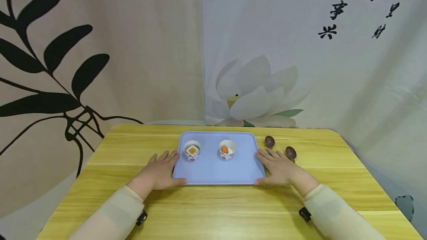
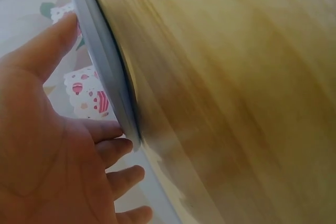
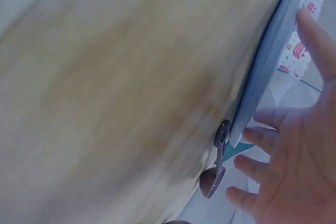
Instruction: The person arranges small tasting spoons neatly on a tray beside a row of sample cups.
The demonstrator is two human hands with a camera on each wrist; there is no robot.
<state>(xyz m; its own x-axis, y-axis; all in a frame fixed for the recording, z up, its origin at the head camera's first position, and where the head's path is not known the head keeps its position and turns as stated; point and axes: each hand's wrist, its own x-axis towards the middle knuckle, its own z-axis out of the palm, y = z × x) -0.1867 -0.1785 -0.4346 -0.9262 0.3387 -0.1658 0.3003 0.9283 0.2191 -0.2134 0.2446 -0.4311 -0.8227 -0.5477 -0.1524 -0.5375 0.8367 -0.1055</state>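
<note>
A pale blue tray (image 1: 207, 169) lies on the table between the two hands. My left hand (image 1: 160, 172) touches its left side with spread, straight fingers, the thumb at the near left corner. On the opposite side my right hand (image 1: 279, 169) does likewise, its thumb at the near right corner. Two small patterned paper cups stand on the tray. The left cup (image 1: 192, 156) contains a white piece with an orange square on top. In the right cup (image 1: 227, 156) sits an orange lump. In the left wrist view, the fingertips are right at the tray's rim (image 2: 107, 59).
Two brown measuring spoons lie just beyond the right hand: one spoon (image 1: 269, 142) near the tray's far right corner, the other spoon (image 1: 291, 153) farther right. Their handles are partly hidden by the hand. A printed curtain (image 1: 160, 66) hangs behind the wooden table (image 1: 220, 210).
</note>
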